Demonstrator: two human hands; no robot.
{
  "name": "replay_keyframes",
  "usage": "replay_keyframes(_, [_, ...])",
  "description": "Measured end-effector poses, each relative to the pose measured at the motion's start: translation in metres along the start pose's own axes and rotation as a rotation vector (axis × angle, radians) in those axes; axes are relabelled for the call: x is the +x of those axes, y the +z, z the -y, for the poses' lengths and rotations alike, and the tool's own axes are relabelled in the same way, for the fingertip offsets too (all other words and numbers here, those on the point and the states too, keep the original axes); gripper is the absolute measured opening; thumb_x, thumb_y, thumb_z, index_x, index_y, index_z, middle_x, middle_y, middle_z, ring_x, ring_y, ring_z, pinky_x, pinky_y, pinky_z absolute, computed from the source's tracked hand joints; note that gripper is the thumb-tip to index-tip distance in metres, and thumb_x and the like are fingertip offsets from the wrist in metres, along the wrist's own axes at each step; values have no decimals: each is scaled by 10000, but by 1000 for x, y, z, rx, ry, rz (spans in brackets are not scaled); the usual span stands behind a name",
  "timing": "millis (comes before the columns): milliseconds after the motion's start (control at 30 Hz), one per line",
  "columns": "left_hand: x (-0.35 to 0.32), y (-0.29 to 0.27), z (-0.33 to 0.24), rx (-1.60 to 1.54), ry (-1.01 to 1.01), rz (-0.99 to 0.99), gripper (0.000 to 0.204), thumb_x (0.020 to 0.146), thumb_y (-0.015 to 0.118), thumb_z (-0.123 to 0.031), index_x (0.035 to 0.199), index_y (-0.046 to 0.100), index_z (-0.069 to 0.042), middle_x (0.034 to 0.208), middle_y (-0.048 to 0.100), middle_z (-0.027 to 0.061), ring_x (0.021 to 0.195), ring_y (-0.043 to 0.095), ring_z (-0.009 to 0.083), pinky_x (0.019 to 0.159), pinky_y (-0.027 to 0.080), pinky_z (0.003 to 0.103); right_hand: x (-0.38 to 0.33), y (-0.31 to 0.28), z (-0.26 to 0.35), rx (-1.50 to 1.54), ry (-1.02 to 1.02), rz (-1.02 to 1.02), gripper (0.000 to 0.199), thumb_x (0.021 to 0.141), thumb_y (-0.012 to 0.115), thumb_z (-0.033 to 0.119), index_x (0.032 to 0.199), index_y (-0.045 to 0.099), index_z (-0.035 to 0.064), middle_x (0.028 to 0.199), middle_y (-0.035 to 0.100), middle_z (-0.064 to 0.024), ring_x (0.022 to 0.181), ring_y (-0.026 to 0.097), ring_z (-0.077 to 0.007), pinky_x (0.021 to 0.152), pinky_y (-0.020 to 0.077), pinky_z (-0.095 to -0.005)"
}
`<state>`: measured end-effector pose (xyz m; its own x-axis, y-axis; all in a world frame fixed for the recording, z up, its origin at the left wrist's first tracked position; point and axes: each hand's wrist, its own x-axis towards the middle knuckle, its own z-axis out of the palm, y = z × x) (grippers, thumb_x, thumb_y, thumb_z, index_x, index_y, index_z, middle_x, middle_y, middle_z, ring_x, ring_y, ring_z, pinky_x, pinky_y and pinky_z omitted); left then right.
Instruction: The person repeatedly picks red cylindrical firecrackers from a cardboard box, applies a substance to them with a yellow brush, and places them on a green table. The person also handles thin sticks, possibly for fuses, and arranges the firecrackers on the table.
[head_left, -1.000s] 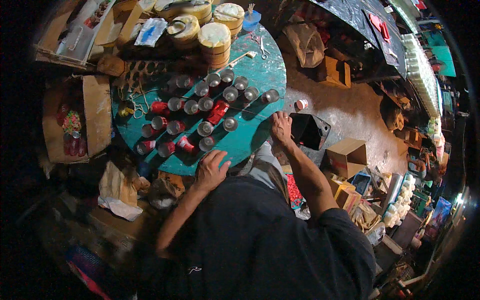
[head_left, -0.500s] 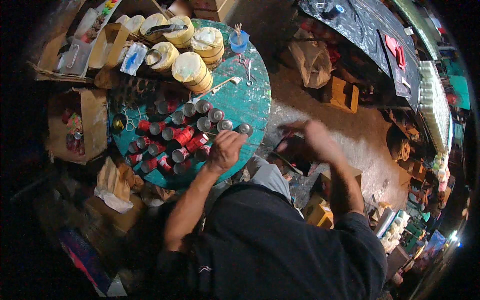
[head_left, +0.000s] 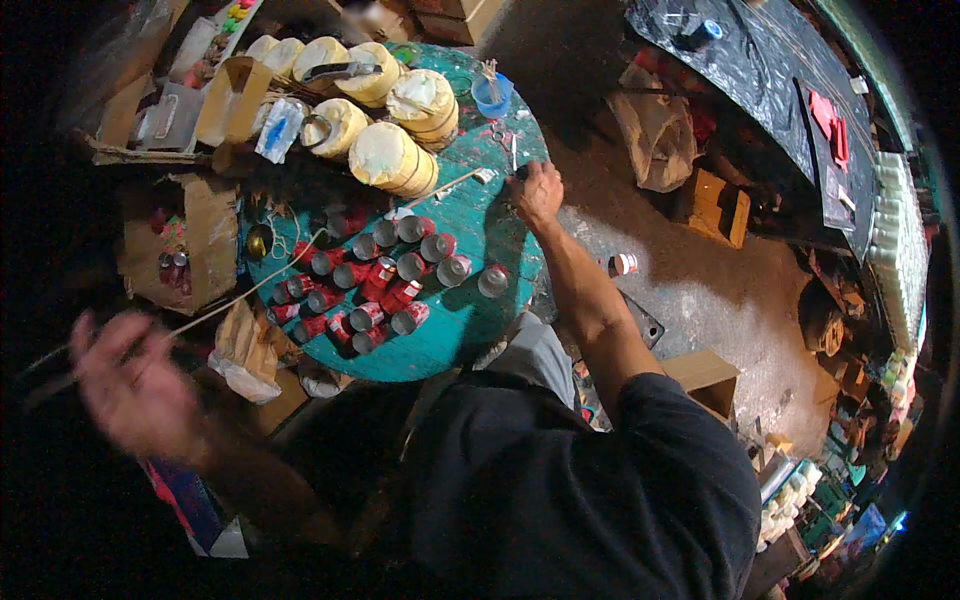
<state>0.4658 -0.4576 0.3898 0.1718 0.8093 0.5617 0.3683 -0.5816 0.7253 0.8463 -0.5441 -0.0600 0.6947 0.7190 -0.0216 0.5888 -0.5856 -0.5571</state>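
Note:
My left hand [head_left: 140, 385] is smeared by motion off the table's left side, so its grip is unclear. A thin pale stick or cord [head_left: 240, 294] runs from the table's left part to this hand. At the table's right edge my right hand [head_left: 538, 193] has its fingers curled, with a small dark thing [head_left: 522, 173] at the fingertips that I cannot make out. Just beyond it lies a pair of scissors [head_left: 505, 135]. Several red cylinders like small cut cans, with silvery open ends [head_left: 412, 266], crowd the table's middle. One can [head_left: 493, 281] stands apart at the right.
The round green table [head_left: 470, 345] also bears large cream-coloured bundles [head_left: 395, 160] and a blue cup [head_left: 492, 97] with sticks. A cardboard box [head_left: 180, 245] stands left of it. On the floor at right lies a small red-and-white piece [head_left: 623, 264]; an open carton [head_left: 708, 380] is nearer.
My left hand has swung from above the cans far out to the left. The right hand has come from over the floor to the table's right edge. The whole view has shifted slightly.

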Motion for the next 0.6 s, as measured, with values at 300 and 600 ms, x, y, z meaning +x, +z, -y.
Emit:
replay_keyframes(300, [-4, -107, -23, 325, -152, -89, 393, 1007, 504, -320, 1159, 596, 31, 836, 610, 90, 732, 551, 158, 666, 446, 283, 38, -8, -67, 153, 193, 137, 286, 753, 783, 280, 923, 709, 61, 906, 702, -155, 869, 672, -330, 785, 521, -419])
replay_keyframes(600, [-60, -109, -36, 253, -844, 455, 295, 1013, 506, -236, 1170, 600, -4, 784, 555, 20, 628, 477, 85, 551, 383, 242, -1, -139, 8, 34, -413, -73, 179, 867, 570, 157, 942, 712, 78, 925, 647, -149, 933, 616, -343, 761, 516, -436])
